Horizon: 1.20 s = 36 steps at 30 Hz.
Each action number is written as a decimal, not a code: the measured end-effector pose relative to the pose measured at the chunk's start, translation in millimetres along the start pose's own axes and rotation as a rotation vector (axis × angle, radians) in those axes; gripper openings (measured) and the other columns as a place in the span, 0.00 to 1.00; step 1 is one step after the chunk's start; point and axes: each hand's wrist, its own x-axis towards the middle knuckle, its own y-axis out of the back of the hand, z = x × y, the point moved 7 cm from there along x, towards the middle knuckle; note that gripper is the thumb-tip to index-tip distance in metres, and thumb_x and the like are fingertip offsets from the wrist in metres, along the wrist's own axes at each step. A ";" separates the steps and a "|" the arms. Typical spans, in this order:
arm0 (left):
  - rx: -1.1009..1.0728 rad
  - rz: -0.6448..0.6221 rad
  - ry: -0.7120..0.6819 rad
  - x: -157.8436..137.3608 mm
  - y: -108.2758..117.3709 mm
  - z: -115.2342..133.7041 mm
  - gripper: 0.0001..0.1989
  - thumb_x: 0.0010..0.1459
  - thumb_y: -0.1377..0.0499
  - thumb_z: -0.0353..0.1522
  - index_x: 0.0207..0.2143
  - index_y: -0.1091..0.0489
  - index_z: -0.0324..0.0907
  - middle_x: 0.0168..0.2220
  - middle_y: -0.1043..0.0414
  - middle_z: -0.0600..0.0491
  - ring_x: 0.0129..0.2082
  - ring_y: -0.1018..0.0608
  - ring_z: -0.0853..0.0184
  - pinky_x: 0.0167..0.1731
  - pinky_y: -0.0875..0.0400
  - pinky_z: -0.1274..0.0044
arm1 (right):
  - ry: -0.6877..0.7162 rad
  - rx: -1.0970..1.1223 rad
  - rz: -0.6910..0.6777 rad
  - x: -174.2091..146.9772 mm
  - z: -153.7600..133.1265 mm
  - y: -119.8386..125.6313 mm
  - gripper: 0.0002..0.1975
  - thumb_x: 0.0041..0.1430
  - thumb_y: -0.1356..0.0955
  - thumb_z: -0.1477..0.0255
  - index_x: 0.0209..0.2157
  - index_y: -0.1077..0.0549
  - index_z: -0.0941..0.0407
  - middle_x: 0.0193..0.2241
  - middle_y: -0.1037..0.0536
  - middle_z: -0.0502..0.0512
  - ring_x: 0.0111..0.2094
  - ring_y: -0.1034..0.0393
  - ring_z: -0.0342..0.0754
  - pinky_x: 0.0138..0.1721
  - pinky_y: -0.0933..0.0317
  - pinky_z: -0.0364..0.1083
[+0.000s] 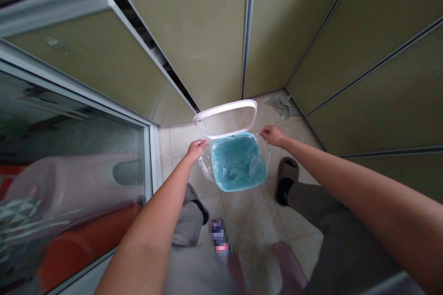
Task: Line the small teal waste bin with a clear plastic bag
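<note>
A teal trash bin (238, 188) stands on the tiled floor between my feet. A clear plastic bag (206, 166) lines it and hangs over its left and right rims. Its white ring-shaped lid frame (224, 111) is tilted up at the back. My left hand (197, 149) pinches the bag's edge at the bin's back left corner. At the back right corner my right hand (272, 135) has its fingers closed on the bag's other edge. Inside, the film sags in loose wrinkles against the walls.
Olive cabinet panels (194, 32) rise behind the bin and to the right. On the left is a framed glass door (148, 161). A grey cloth (284, 105) lies in the far corner. My slippers (286, 177) flank the bin, and a pixelated object (219, 238) lies nearer me.
</note>
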 end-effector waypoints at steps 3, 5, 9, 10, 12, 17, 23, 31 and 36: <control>-0.042 0.042 0.034 4.9 -3.8 -0.5 0.25 0.57 0.40 0.52 0.35 0.21 0.38 0.31 0.21 0.49 0.30 0.25 0.66 0.33 0.31 0.76 | 0.068 -0.013 0.084 6.7 -0.2 4.2 0.11 0.66 0.33 0.68 0.36 0.21 0.60 0.29 0.20 0.55 0.28 0.31 0.43 0.30 0.42 0.40; -0.076 0.067 0.042 6.6 -6.3 -0.4 0.24 0.57 0.40 0.51 0.37 0.21 0.38 0.32 0.20 0.49 0.30 0.25 0.67 0.32 0.32 0.76 | 0.103 -0.004 0.112 10.0 0.1 5.0 0.11 0.66 0.33 0.68 0.36 0.21 0.59 0.28 0.20 0.55 0.29 0.31 0.43 0.30 0.43 0.40; -0.192 0.099 0.070 7.2 -9.8 -3.1 0.24 0.53 0.36 0.50 0.37 0.20 0.38 0.33 0.20 0.48 0.28 0.26 0.68 0.31 0.33 0.77 | 0.120 0.024 0.136 14.7 4.4 2.8 0.11 0.65 0.32 0.67 0.37 0.21 0.58 0.28 0.20 0.55 0.28 0.32 0.44 0.30 0.43 0.41; -0.220 0.102 0.085 7.1 -10.5 -4.3 0.23 0.52 0.35 0.49 0.37 0.20 0.37 0.33 0.20 0.48 0.28 0.27 0.68 0.31 0.33 0.77 | 0.108 0.029 0.138 15.5 6.3 1.6 0.11 0.65 0.32 0.66 0.37 0.21 0.58 0.28 0.20 0.54 0.28 0.32 0.44 0.30 0.43 0.41; -0.257 0.096 0.120 6.3 -12.3 -6.4 0.22 0.51 0.34 0.47 0.37 0.19 0.37 0.33 0.20 0.48 0.28 0.27 0.69 0.32 0.33 0.77 | 0.072 0.036 0.139 16.5 10.9 -1.4 0.11 0.64 0.32 0.66 0.37 0.20 0.58 0.28 0.20 0.54 0.27 0.32 0.44 0.29 0.43 0.41; -0.245 0.033 0.210 -0.3 -17.3 -7.5 0.19 0.48 0.32 0.42 0.37 0.19 0.37 0.35 0.19 0.47 0.31 0.25 0.67 0.35 0.32 0.75 | -0.002 0.018 0.140 15.8 20.2 -7.1 0.10 0.63 0.31 0.67 0.37 0.19 0.57 0.29 0.19 0.55 0.27 0.31 0.45 0.30 0.42 0.41; -0.185 0.268 0.081 -1.0 18.1 23.1 0.15 0.47 0.36 0.35 0.38 0.21 0.40 0.34 0.21 0.52 0.35 0.24 0.66 0.38 0.31 0.77 | -0.036 0.067 0.276 16.8 6.5 23.4 0.13 0.62 0.32 0.71 0.46 0.19 0.58 0.36 0.17 0.57 0.32 0.28 0.46 0.36 0.37 0.42; -0.465 0.170 0.100 -16.6 35.0 89.5 0.18 0.47 0.36 0.42 0.37 0.23 0.38 0.26 0.30 0.56 0.20 0.35 0.76 0.23 0.40 0.81 | 0.133 0.447 0.202 -10.6 -82.9 74.8 0.16 0.67 0.34 0.64 0.43 0.21 0.61 0.32 0.18 0.58 0.21 0.36 0.40 0.25 0.39 0.39; -0.417 0.083 0.070 -45.0 36.0 86.8 0.22 0.43 0.32 0.44 0.37 0.23 0.39 0.29 0.26 0.53 0.26 0.27 0.72 0.28 0.36 0.80 | 0.059 0.379 0.036 -43.6 -79.7 73.4 0.18 0.68 0.34 0.62 0.35 0.20 0.62 0.27 0.20 0.59 0.20 0.35 0.40 0.23 0.38 0.40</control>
